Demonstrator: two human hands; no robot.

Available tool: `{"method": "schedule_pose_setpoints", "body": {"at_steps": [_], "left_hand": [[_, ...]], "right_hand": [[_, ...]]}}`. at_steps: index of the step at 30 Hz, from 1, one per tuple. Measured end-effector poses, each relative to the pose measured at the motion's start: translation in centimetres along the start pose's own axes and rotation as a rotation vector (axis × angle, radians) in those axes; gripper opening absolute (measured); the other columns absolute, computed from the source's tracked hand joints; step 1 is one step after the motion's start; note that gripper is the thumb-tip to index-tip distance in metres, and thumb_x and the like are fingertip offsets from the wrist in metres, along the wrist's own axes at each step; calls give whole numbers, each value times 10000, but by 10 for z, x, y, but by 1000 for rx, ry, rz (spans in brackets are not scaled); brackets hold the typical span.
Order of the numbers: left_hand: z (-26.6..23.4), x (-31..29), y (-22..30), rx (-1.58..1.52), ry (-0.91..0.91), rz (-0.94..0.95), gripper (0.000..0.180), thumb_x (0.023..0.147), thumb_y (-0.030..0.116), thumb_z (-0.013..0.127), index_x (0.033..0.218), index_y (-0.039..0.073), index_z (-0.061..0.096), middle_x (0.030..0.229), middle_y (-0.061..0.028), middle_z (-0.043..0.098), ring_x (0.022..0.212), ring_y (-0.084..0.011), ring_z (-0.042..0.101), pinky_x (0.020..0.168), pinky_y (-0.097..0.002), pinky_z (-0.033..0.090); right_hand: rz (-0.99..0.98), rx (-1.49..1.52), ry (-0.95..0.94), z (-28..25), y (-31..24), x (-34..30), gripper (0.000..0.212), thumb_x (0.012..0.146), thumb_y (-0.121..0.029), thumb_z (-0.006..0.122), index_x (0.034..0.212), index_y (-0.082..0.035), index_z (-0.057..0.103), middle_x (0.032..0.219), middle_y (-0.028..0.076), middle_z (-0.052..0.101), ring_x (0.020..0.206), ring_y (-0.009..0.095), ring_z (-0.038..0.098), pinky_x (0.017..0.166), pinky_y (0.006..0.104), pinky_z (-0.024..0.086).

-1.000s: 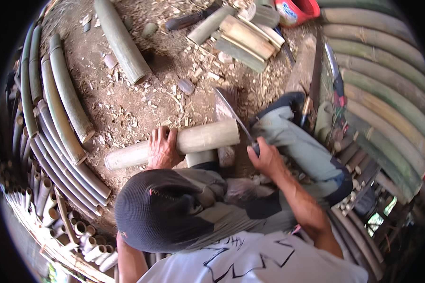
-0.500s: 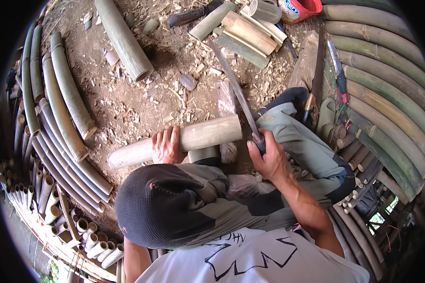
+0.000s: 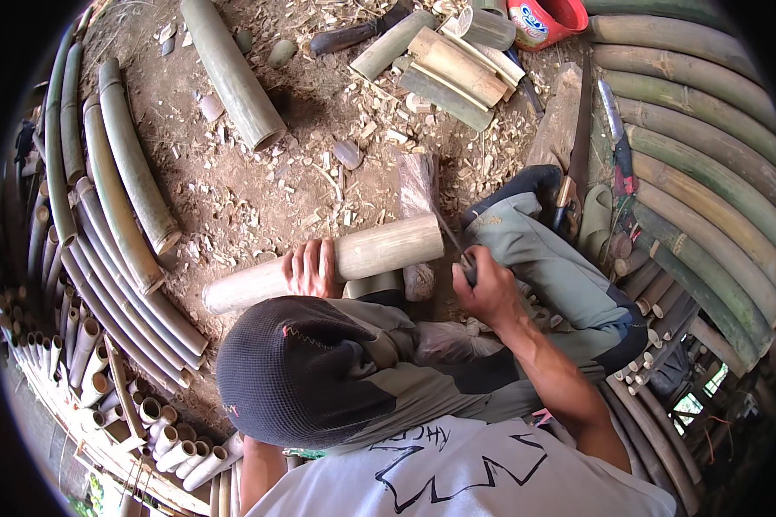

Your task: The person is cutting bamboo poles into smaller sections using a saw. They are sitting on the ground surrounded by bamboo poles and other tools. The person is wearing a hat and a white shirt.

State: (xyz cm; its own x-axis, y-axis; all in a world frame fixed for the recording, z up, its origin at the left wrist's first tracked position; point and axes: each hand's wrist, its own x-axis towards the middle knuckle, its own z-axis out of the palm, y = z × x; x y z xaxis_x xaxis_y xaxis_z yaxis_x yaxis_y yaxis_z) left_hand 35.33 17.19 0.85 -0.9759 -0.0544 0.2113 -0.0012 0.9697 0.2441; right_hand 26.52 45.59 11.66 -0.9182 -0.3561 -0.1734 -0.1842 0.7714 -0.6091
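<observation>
A pale bamboo tube [image 3: 388, 248] lies crosswise in front of me, its right end slightly higher in the picture. My left hand [image 3: 309, 269] is wrapped over its middle. With my right hand [image 3: 490, 289] I grip the dark handle of a machete [image 3: 449, 231]. The blade shows nearly edge-on, beside the tube's right end; whether it touches the bamboo I cannot tell. A wooden block [image 3: 417, 185] sits on the ground under that end, partly covered by the tube.
Chips litter the dirt floor. Another bamboo section [image 3: 233, 77] lies ahead, with split bamboo pieces [image 3: 457, 69] and a red bucket [image 3: 569, 13] beyond. At right are a saw [image 3: 580, 138], a knife [image 3: 616, 129] and long bamboo poles [image 3: 698, 142]. More poles [image 3: 138, 164] line the left.
The machete blade has swung down from pointing far ahead to a foreshortened position by the tube's right end. My left hand keeps its hold, and the tube has barely shifted.
</observation>
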Motion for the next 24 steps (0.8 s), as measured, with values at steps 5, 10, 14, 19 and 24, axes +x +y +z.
{"method": "schedule_pose_setpoints", "body": {"at_steps": [5,10,14,19,24], "left_hand": [[0,-2,5,71,37,-27,461,826,201,652,1269,80,620,1185,-109,644,1111,-288,614,1013,-495,409],[-9,-7,5,58,-26,-35,634,722,258,728,1316,78,601,1242,-137,633,1160,-317,600,1042,-529,391],[-8,-15,6,92,53,-37,559,750,218,704,1286,81,622,1200,-132,651,1130,-313,618,1037,-526,392],[12,-10,13,47,91,-54,500,781,184,676,1267,80,631,1181,-125,657,1125,-309,623,1030,-522,391],[-7,-3,14,57,3,-47,547,773,204,678,1295,59,602,1217,-127,639,1159,-304,602,1033,-532,384]], "right_hand": [[269,73,-229,-16,-8,12,333,954,-312,628,1048,-7,531,806,294,648,812,500,653,674,527,525],[28,146,-15,-14,-26,5,367,953,-314,642,1082,13,536,843,270,673,778,461,671,637,498,536],[271,-70,-284,11,25,2,366,957,-318,636,1086,7,530,816,273,670,770,485,662,635,523,519],[53,205,37,-16,-19,8,394,954,-323,644,1100,22,522,793,296,657,756,492,654,635,512,522],[289,-92,-256,13,38,-11,348,952,-296,642,1082,6,527,752,283,652,729,499,650,624,540,521]]}}
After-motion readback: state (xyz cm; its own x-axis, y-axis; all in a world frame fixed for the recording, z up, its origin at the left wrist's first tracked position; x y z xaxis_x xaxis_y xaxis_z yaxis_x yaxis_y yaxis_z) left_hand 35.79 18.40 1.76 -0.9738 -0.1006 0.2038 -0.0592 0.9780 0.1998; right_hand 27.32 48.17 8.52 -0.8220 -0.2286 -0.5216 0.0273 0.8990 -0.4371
